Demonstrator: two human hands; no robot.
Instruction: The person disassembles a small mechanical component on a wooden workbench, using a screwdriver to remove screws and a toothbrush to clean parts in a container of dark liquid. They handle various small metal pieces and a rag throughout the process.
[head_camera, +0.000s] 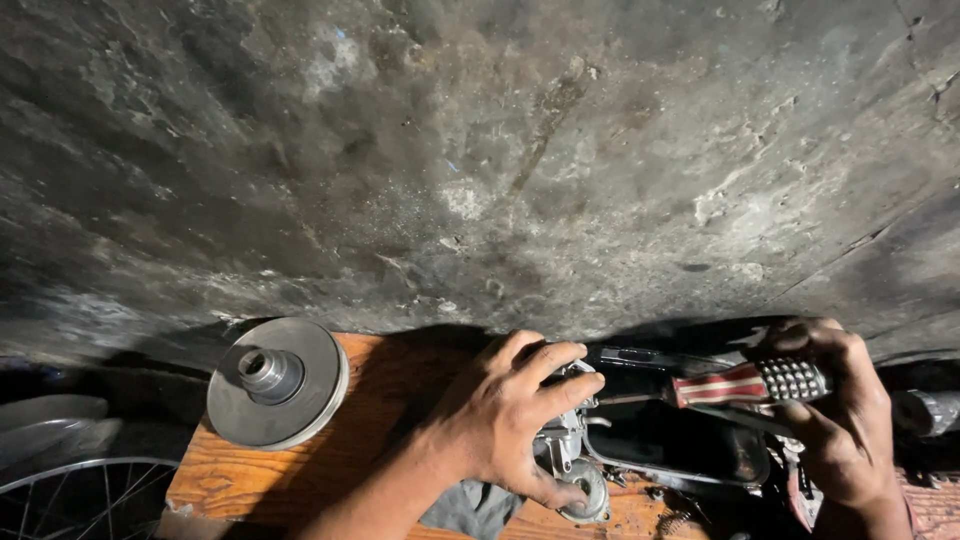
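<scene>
My left hand (510, 415) grips a small grey metal engine part (572, 455) that rests on an orange wooden board (300, 470). In my right hand (845, 420) is a screwdriver (745, 385) with a red, white and dark patterned handle. Its shaft points left toward the metal part, just past my left fingertips. Under the screwdriver sits a black oily tray (690, 445). A grey rag (470, 508) lies below my left wrist.
A round grey metal pulley disc (277, 383) with a raised hub lies at the board's left end. A spoked wheel rim (70, 490) shows at the lower left. A rough, stained concrete wall (480, 160) fills the upper view. A grey cylindrical object (930, 412) sits at the far right.
</scene>
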